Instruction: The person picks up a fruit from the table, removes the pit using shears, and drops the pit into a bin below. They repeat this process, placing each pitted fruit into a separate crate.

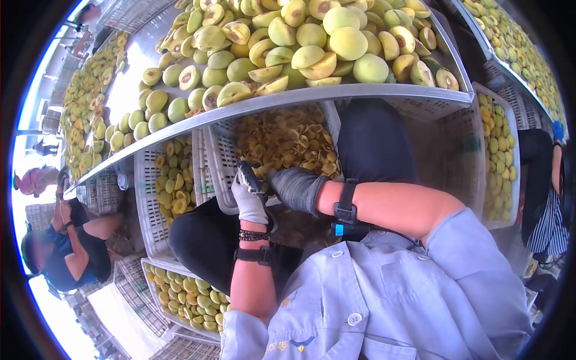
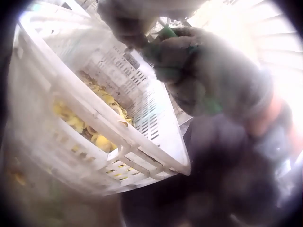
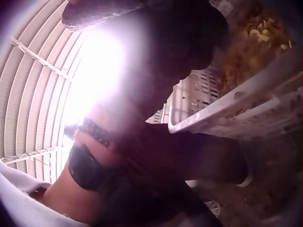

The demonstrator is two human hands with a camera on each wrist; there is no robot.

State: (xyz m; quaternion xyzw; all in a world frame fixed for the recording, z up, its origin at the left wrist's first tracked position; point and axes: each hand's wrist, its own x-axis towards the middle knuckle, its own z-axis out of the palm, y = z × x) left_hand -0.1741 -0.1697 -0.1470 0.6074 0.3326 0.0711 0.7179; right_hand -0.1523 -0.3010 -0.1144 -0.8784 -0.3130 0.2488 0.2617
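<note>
My left hand point(image 1: 249, 201), in a pale grey glove, grips a dark elongated thing point(image 1: 248, 173) above the near rim of a white crate point(image 1: 225, 174). Close against it on the right is my right hand point(image 1: 298, 190) in a darker grey glove, its fingertips hidden in the head view. Seen from the left wrist, the right hand's fingers are bent beside a thin green piece point(image 2: 168, 31); I cannot tell whether they hold it. Yellow-brown fruit scraps point(image 1: 288, 138) fill much of the crate below the hands.
A metal-edged table point(image 1: 360, 91) piled with halved green-yellow fruit point(image 1: 282, 33) stands above the crate. Crates of fruit stand at left point(image 1: 174, 180), lower left point(image 1: 189, 300) and right point(image 1: 498, 150). Another person point(image 1: 72, 240) sits at far left; a blue-gloved hand point(image 1: 558, 131) shows at far right.
</note>
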